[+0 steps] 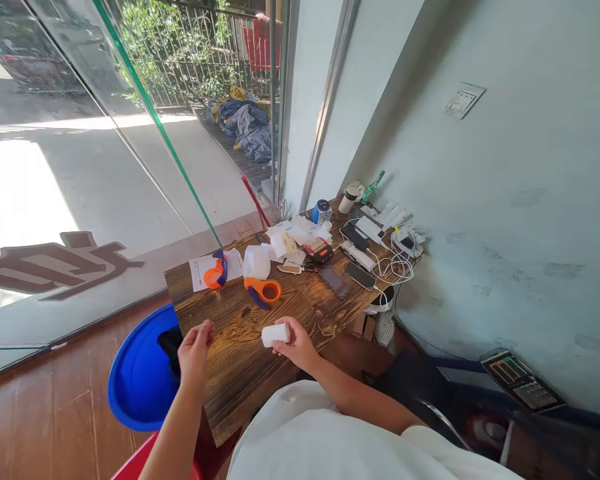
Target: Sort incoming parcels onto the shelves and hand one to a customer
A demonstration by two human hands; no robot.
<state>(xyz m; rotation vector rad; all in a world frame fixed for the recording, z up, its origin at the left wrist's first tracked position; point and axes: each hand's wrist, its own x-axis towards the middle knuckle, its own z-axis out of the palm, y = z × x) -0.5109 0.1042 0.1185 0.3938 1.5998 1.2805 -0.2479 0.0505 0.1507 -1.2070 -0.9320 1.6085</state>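
Observation:
In my right hand (pixel 296 343) is a small white cylinder (pixel 274 335), possibly a roll, held on its side above the wooden table (pixel 245 363) with thumb and fingers closed around one end. My left hand (pixel 195 347) hovers over the table's left edge, apart from the cylinder. Its thumb and fingertips are pinched together; anything between them is too small to make out. Past my hands lie an orange and purple tape dispenser (pixel 264 292) and a second similar one (pixel 216 270), which rests on a printed sheet (pixel 199 273).
White crumpled paper (pixel 257 262) and a red and black device (pixel 318 251) lie mid-table. Phones (pixel 360 275) and white cables (pixel 403 267) crowd the right side. A blue can (pixel 321 212) stands at the back. A blue stool (pixel 140 373) is left of the table, by the glass wall.

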